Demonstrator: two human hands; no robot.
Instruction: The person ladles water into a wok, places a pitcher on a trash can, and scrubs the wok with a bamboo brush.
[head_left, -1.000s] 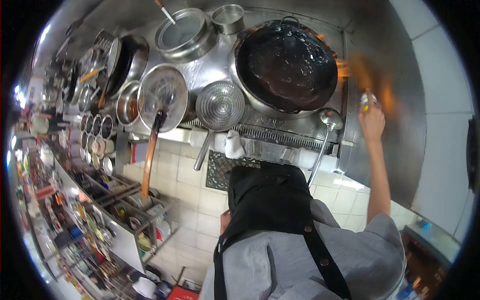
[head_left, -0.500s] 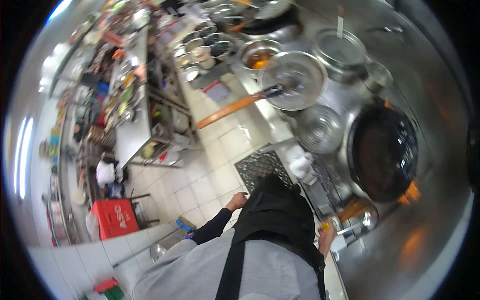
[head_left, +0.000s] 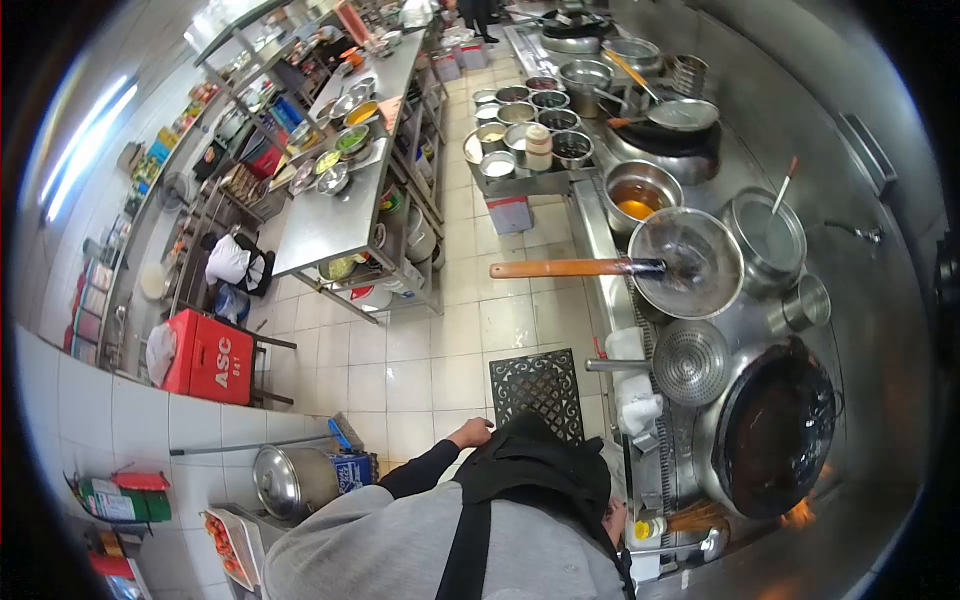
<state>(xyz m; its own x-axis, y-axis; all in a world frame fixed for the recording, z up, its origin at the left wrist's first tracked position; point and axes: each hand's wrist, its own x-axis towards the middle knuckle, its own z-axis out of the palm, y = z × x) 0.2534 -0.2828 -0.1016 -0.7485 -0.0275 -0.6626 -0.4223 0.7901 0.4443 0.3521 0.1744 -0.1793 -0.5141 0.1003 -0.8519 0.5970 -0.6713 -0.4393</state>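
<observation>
My left hand (head_left: 472,432) hangs at the front left of the black apron (head_left: 535,460), loosely curled with nothing in it. My right hand (head_left: 615,521) is low at the stove's front edge, partly behind the apron; its fingers do not show clearly. Just beside it is a small yellow-capped container (head_left: 643,529), near a bamboo brush (head_left: 700,516) and a metal ladle (head_left: 712,544). A black wok (head_left: 775,435) with flames under its rim sits on the burner to the right. A perforated skimmer (head_left: 690,362) lies just behind it.
A wooden-handled strainer (head_left: 687,262) rests across pots, its handle (head_left: 560,268) jutting over the aisle. Behind stand a pot of orange liquid (head_left: 640,195) and several seasoning bowls (head_left: 520,112). A black mat (head_left: 537,392) lies on the tiles. Another person (head_left: 238,262) crouches by the left shelves.
The head view has tilted up and turned, so the stove and aisle show farther back. My right hand has shifted from beside the yellow-capped container toward the apron. My left hand stays low.
</observation>
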